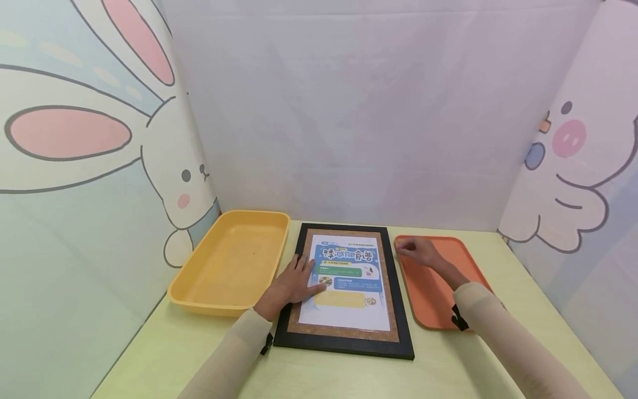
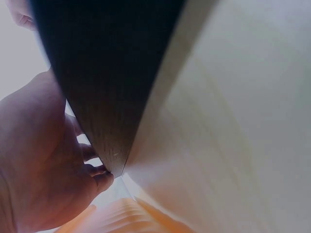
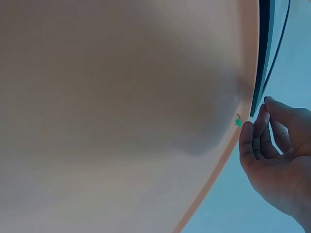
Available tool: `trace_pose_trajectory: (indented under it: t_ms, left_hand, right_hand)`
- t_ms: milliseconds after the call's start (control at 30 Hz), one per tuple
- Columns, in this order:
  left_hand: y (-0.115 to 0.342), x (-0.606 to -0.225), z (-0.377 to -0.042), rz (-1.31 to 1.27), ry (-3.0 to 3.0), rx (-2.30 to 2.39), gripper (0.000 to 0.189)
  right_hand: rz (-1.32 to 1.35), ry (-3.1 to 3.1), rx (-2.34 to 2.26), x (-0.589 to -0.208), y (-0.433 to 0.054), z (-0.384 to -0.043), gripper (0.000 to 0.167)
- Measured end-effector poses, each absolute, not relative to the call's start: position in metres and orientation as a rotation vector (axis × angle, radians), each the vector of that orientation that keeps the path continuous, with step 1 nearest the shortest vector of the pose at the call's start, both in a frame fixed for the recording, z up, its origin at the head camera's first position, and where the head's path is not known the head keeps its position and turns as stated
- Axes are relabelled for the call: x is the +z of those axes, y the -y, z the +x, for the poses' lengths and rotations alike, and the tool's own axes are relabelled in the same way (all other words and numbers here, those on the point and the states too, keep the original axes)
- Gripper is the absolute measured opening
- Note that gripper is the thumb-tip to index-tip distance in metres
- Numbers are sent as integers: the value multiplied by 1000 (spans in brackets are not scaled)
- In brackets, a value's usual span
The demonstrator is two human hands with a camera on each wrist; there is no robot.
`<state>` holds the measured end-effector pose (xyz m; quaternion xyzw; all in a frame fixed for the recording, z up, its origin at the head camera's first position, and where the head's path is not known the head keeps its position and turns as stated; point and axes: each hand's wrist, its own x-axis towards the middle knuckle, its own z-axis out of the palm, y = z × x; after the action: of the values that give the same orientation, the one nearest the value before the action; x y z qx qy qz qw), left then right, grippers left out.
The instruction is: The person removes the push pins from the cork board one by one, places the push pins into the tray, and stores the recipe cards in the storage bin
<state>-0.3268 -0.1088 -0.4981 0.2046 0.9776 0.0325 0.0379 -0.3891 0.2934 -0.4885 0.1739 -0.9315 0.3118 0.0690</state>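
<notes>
A cork board (image 1: 344,336) in a black frame (image 1: 349,347) lies on the table with a printed sheet (image 1: 344,316) of blue, green and yellow blocks on it. My left hand (image 1: 294,281) rests with spread fingers on the frame's left side and the sheet's left edge. Over the far left corner of the orange tray (image 1: 433,299), my right hand (image 1: 421,252) pinches a tiny dark, pin-like thing (image 3: 265,99) between thumb and forefinger; its kind is hardly visible. A small green pin-like piece (image 3: 238,121) lies at the tray's edge near those fingers.
A deep yellow tray (image 1: 234,260) stands left of the board, close to my left forearm. The pale table (image 1: 359,379) ends at a white back wall (image 1: 349,111). Side walls printed with a cartoon rabbit (image 1: 174,166) and pig (image 1: 593,166) flank it.
</notes>
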Motion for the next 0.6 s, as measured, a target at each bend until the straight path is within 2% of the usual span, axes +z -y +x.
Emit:
trace_pose_trajectory:
  t_ms: [367, 600]
  left_hand:
    - [108, -499, -327, 640, -3016, 64, 93]
    - [108, -499, -326, 632, -3010, 74, 93]
  right_hand:
    - [371, 2854, 907, -493, -293, -386, 9]
    - [380, 2872, 854, -496, -294, -388, 10]
